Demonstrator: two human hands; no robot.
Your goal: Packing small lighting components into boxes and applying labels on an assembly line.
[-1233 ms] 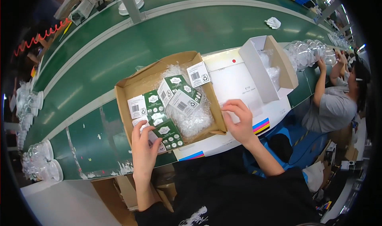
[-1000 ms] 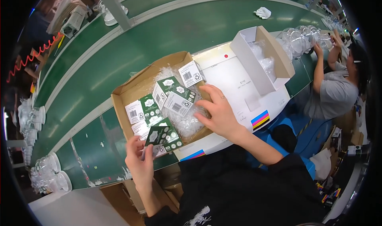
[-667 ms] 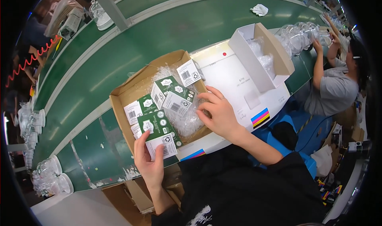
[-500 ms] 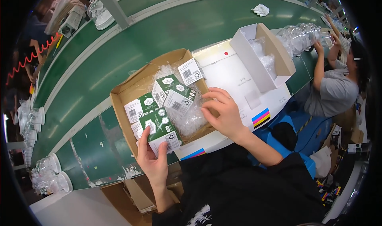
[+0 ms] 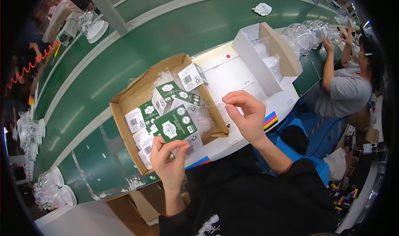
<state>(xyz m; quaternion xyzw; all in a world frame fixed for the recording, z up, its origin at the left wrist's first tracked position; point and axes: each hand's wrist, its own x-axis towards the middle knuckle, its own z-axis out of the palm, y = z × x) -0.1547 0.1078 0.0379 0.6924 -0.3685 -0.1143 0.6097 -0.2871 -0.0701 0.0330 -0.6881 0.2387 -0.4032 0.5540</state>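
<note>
My left hand (image 5: 169,163) grips the lower edge of a small green-and-white box (image 5: 172,124), tilted over the near side of an open brown carton (image 5: 114,115). Thumb and finger of my right hand (image 5: 247,113) are pinched together right of the carton. A thin clear strand runs left from that pinch toward the boxes; whether it is tied to one cannot be made out. Several more green-and-white boxes (image 5: 167,90) lie in the carton among crinkled clear plastic (image 5: 203,122). One white-faced box (image 5: 191,77) rests high at its far right corner.
A flat white carton (image 5: 224,72) lies under a grey-white open box (image 5: 245,45) with clear plastic bags inside. Clear domes (image 5: 305,34) stand beside a co-worker in grey (image 5: 347,86) at right. More domes (image 5: 54,188) sit at left. A white glove (image 5: 262,9) lies on the green belt.
My left hand has raised and tilted the green-and-white box. The right hand has drawn right, away from the carton, and its fingers have closed on a thin strand.
</note>
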